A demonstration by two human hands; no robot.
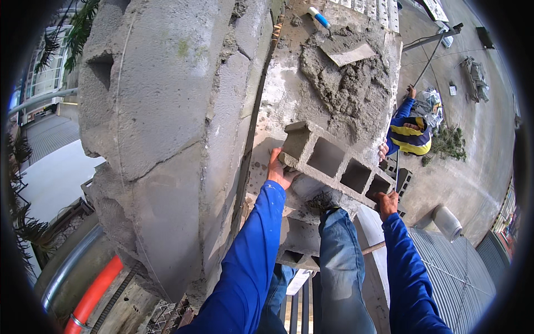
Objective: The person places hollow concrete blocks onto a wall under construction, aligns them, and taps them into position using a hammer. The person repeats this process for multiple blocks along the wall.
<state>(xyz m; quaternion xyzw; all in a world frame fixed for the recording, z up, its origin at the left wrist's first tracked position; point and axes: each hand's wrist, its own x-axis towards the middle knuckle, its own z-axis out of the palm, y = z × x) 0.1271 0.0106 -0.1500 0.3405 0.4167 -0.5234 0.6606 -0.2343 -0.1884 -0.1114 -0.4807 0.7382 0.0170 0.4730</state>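
Gripping a hollow concrete block (pixel 334 164) at both ends, the person stands high on a scaffold, blue sleeves coming in from the lower edge. Left hand (pixel 280 170) clamps the block's left end, fingers curled around the end wall, thumb side under. Right hand (pixel 387 203) holds the right end, fingers hooked over the edge into the last cell; exact finger spread hard to tell, partly hidden. Block is grey, rough, three open rectangular cells facing the camera, held in the air above the person's knee in blue jeans (pixel 339 261), just in front of a mortar board (pixel 289 89). Another grey block (pixel 297 242) sits below, by the leg.

To the left, a block wall (pixel 167 139) rises close, coarse grey blocks with mortar joints, one notch cut near the top. Orange pipe (pixel 92 295) and a grey metal pipe (pixel 72 267) run at lower left.

On the board, a heap of wet grey mortar (pixel 345 83) with a trowel (pixel 339 50), blue handle, blade flat on the heap.

Far below, concrete ground (pixel 473 156), a second person in blue-and-yellow striped top (pixel 409 136) with an arm raised, a white cylinder, possibly a bucket (pixel 446 222), and corrugated metal roofing (pixel 450 267).
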